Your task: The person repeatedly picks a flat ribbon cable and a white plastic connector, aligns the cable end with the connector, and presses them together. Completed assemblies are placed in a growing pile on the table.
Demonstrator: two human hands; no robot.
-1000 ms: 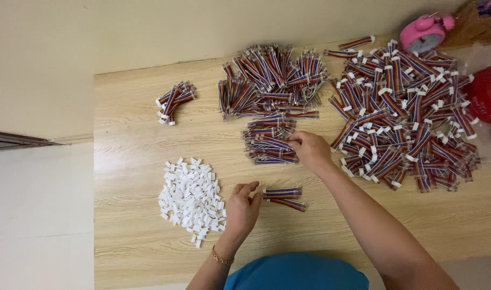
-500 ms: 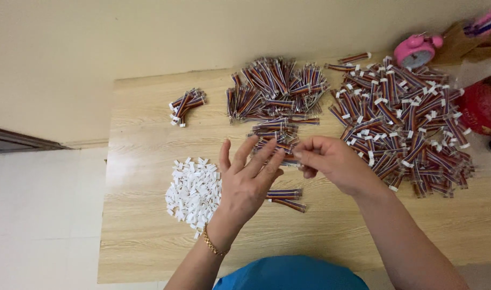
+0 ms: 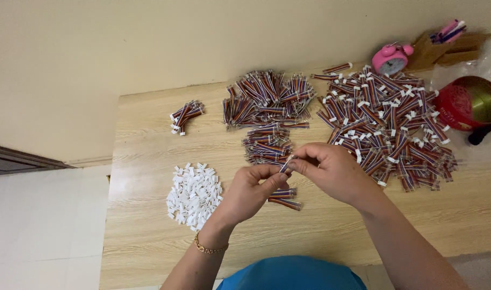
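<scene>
Light wood-grain laminate covers the worktop [image 3: 148, 236], which carries sorted stock in separate groups, an arrangement that reads as keeping each kind of part within reach and unmixed. A large heap of short striped wire leads [image 3: 385, 126], red, blue and white with white ends, lies at the right rear; a second, tidier heap [image 3: 267, 99] sits at centre rear with a small stack [image 3: 267, 147] just in front of it. A little cluster of leads with white plugs [image 3: 184, 115] lies apart at the left rear. A mound of small white plastic connectors [image 3: 194, 194] lies at the left front, near the left hand. A few leads [image 3: 283, 197] rest on the worktop just beneath the hands. The left hand [image 3: 251, 190] and right hand [image 3: 331, 172] meet above the centre of the worktop, raised clear of the surface, probably so the fine work sits in plain sight. Both are closed to a fingertip pinch, thumb against forefinger, on one single wire lead [image 3: 286, 164], which spans the small gap between them; the remaining fingers are curled loosely. Whether a white connector is also in the pinch cannot be told. A gold bracelet [image 3: 209, 248] circles the left wrist. At the far right stand a pink alarm clock [image 3: 391, 58], a cardboard holder with pens [image 3: 444, 45] and a red round object [image 3: 468, 102], well apart from the hands.
</scene>
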